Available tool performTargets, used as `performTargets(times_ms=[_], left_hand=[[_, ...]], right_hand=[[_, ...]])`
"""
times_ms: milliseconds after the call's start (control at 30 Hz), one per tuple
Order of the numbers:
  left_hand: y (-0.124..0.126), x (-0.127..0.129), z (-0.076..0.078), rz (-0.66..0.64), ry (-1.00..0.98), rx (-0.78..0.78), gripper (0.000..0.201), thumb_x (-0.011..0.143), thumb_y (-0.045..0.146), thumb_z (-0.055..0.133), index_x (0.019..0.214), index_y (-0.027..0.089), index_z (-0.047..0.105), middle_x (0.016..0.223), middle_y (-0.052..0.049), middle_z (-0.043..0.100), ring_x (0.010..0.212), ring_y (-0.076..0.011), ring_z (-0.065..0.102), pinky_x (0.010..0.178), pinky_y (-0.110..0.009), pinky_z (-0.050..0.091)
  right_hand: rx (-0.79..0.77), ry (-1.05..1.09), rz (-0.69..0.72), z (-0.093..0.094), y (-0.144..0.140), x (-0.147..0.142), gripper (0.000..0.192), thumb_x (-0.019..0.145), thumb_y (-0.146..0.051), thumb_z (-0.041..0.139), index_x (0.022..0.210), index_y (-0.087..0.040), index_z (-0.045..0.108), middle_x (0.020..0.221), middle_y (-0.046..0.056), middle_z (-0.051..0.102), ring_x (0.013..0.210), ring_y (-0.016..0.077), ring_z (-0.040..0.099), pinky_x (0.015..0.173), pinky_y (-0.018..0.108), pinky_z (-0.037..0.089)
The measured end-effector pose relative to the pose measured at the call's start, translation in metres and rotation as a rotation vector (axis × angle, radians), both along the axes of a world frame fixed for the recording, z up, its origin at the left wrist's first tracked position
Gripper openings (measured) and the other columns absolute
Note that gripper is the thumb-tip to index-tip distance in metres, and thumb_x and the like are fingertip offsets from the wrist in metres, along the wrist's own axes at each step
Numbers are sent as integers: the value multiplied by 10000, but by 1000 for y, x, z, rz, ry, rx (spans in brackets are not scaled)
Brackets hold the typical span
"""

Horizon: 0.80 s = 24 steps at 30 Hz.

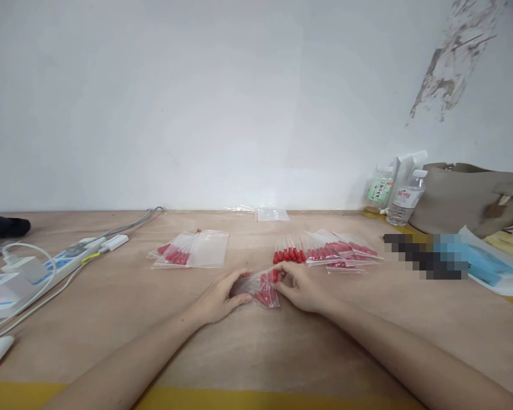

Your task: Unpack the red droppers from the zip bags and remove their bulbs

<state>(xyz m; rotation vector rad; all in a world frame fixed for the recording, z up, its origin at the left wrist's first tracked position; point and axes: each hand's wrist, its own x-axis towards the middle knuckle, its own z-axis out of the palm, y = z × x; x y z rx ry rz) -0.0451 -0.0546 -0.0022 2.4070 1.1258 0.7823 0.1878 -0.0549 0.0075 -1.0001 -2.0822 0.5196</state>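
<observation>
My left hand [222, 296] and my right hand [301, 287] both hold a small clear zip bag [260, 289] with red-capped pieces inside, low over the wooden table [123, 319]. My right fingers pinch a red-capped piece at the bag's mouth. Just beyond my right hand lies a row of loose red-capped tubes [288, 253]. Filled bags [344, 253] are spread to their right. Another pile of clear bags [190, 250], some with red pieces, lies to the upper left.
A power strip [64, 262] with white chargers and cables lies at the left. Two bottles [393, 196] and a beige bag [470, 196] stand by the wall at the right. Blue-and-white packets [487, 265] lie near them. An empty clear bag [271, 214] lies by the wall.
</observation>
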Motion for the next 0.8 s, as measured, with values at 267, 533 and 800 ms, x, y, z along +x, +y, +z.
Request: performTargets(times_ms=[267, 533, 800], left_hand=[[1, -1, 1, -4, 21, -1, 447, 783, 374, 554, 1179, 206, 434, 1164, -62, 538, 1053, -205, 507, 896, -342, 415], [-3, 1, 5, 18, 25, -28, 394, 790, 363, 543, 1146, 215, 464, 1124, -46, 556, 1010, -198, 520, 861, -318, 423], [-1, 1, 5, 26, 5, -22, 388, 786, 396, 540, 1121, 209, 483, 1094, -44, 573, 987, -196, 533, 846, -305, 428]], right_hand=[[-641, 485, 171, -9, 12, 6, 302, 589, -185, 649, 849, -180, 498, 840, 8, 579, 679, 107, 572, 622, 253, 464], [-854, 517, 375, -6, 7, 12, 476, 491, -200, 771, 892, -155, 519, 815, 32, 610, 790, 136, 583, 699, 273, 468], [-550, 357, 471, -20, 13, 12, 363, 504, -235, 775, 840, -187, 646, 1026, 34, 493, 845, 122, 544, 729, 265, 469]])
